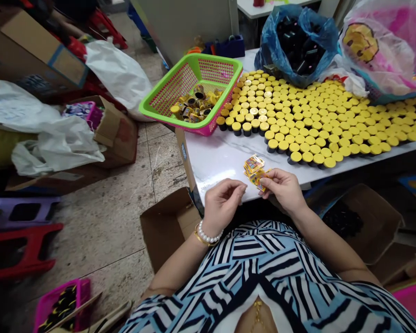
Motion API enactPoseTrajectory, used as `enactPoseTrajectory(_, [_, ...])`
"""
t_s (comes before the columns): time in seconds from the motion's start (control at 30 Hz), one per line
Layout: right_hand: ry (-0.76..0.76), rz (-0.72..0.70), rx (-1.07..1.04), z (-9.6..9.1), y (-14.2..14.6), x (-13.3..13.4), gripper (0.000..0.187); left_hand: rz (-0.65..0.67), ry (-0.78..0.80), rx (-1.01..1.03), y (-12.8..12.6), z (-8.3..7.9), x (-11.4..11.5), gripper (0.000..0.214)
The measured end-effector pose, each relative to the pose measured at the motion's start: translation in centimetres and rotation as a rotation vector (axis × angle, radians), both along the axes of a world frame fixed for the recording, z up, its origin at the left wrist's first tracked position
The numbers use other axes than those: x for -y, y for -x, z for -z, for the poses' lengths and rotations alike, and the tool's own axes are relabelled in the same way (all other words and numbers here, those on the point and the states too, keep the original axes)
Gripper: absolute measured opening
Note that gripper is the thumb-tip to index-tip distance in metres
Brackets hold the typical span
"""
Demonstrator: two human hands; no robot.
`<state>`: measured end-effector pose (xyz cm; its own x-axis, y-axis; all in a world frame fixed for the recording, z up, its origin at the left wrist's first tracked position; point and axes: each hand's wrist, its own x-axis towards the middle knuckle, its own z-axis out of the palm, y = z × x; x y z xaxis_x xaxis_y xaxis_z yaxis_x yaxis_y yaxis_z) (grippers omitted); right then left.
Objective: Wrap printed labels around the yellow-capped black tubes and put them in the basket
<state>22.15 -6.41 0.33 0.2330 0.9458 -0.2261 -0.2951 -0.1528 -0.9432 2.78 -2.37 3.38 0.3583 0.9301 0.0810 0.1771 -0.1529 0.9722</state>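
Fingers [271, 184] of the right hand [284, 188] pinch a few small yellow printed labels [259, 179] at the near edge of a white counter [218, 155], where more of the colorful slips lie in a small overlapping pile just beyond the fingertips. Just to the left, the left hand [222, 203] is poised at the same edge, its fingers curled and the thumb drawn against them; whether anything tiny sits between them cannot be told. A white beaded bracelet [208, 235] circles the left wrist, above a blue, black and white patterned garment [260, 247]. Beyond the hands, rows of dark jars with yellow caps [315, 125] stand upright, packed closely across the counter toward the right. To their left, a green-and-pink basket [217, 69] holds a loose heap of jars [194, 106] wrapped in printed yellow, some tipped on their sides. Behind the rows sit an open blue plastic bag [268, 51] filled with black pieces [300, 48] and, beside it, a clear and pink printed bag [395, 51]. An open cardboard box [164, 229] stands below the counter's left corner, while white sacks [119, 76], a purple stool [24, 206] and a red stool [24, 247] crowd the speckled floor [125, 240] at left.
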Motion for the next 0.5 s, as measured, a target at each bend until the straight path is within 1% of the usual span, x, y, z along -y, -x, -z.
enactPoseTrajectory(0.03, [-0.006, 0.032, -0.002, 0.0, 0.2, 0.0, 0.035, 0.019, 0.086, 0.024, -0.3, 0.0, 0.3, 0.026])
enactPoseTrajectory(0.1, [-0.025, 0.076, 0.003, 0.0, 0.7, -0.2, 0.035, 0.021, 0.182, 0.07, -1.0, 0.1, 0.6, 0.029])
enactPoseTrajectory(0.23, [-0.084, 0.112, 0.022, 0.0, 1.7, -0.4, 0.033, -0.069, 0.275, 0.173, -1.9, 0.4, 0.3, 0.034])
enactPoseTrajectory(0.37, [-0.124, 0.129, 0.079, -0.1, 2.5, -0.3, 0.03, -0.148, 0.326, 0.253, -1.7, 0.8, -0.2, 0.035])
enactPoseTrajectory(0.43, [-0.146, 0.137, 0.117, 0.1, 2.8, -0.2, 0.028, -0.13, 0.356, 0.262, -1.6, 1.0, -0.4, 0.036])
enactPoseTrajectory(0.5, [-0.176, 0.149, 0.17, 0.5, 3.0, -0.1, 0.025, -0.083, 0.404, 0.27, -1.5, 1.3, -0.8, 0.037])
